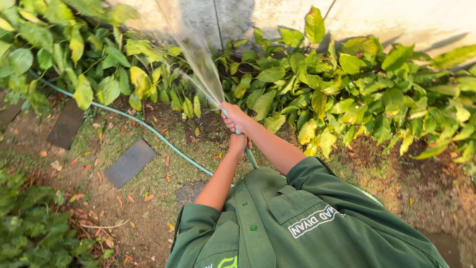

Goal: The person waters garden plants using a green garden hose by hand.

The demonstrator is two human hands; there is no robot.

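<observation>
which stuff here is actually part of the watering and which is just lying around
In use: green hose, right hand at its spraying end, left hand gripping behind, water spray, leafy plants.
Lying about: dark stepping stones, fallen leaves.

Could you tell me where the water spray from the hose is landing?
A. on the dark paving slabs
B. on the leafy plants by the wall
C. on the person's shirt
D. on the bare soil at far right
B: both hands, right hand ahead of left hand, grip the hose, and the spray fans up over the leafy plants beside the wall.
</observation>
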